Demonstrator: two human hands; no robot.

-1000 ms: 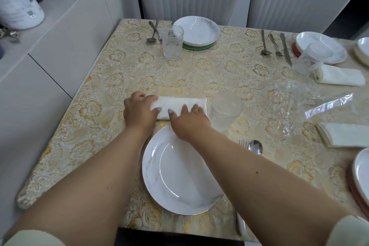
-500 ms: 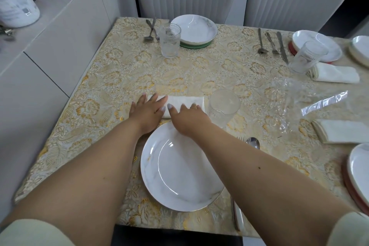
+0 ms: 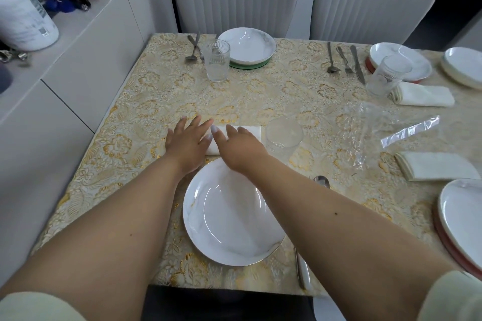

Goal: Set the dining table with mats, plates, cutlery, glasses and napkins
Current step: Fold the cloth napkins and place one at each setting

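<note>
A: Nearest item? 
B: White plate (image 3: 229,219), at the near table edge.

A: Beyond it? 
B: Folded napkin (image 3: 249,131), flat on the cloth, just past the plate rim, beside a glass (image 3: 283,138).

A: Hands? 
B: Left hand (image 3: 189,142) and right hand (image 3: 238,148), both released, fingers straight, laid over the napkin's left part. Nothing grasped.

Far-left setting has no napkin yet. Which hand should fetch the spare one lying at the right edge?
Right. The right hand lies nearer the spare napkin on that side; the left hand would have to cross over the right arm and the glass.
</note>
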